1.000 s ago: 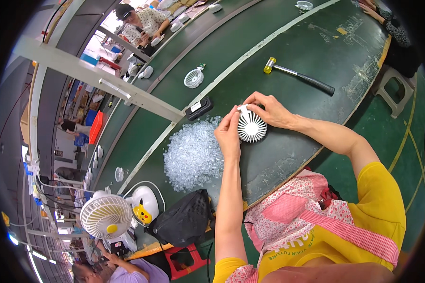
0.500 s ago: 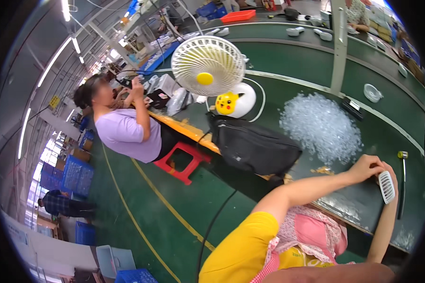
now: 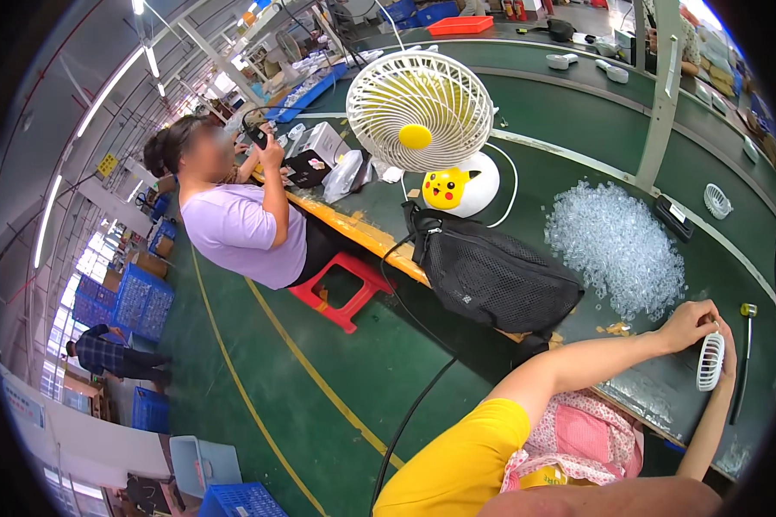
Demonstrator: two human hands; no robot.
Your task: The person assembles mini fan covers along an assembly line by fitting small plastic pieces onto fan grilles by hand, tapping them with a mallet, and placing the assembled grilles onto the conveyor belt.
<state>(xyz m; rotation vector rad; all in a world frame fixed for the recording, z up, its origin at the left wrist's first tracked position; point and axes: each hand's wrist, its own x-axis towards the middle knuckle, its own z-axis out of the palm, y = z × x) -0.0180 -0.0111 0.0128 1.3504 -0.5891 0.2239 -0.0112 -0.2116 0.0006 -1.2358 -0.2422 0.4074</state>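
The left hand [image 3: 690,326] and right hand [image 3: 729,346] gripped a grille [image 3: 710,363] between them, over the bench [image 3: 645,389], toward four o'clock. Clear pieces [image 3: 616,248] lay at its eleven o'clock, a hammer [image 3: 742,360] at three.

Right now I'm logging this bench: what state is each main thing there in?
White fan grille: held, left hand and right hand both at it
Clear pieces: loosely heaped
Hammer: lying down, unheld
Black bag: lying; zip state unclear
Desk fan: upright; running or not, unclear
Black box: lying flat
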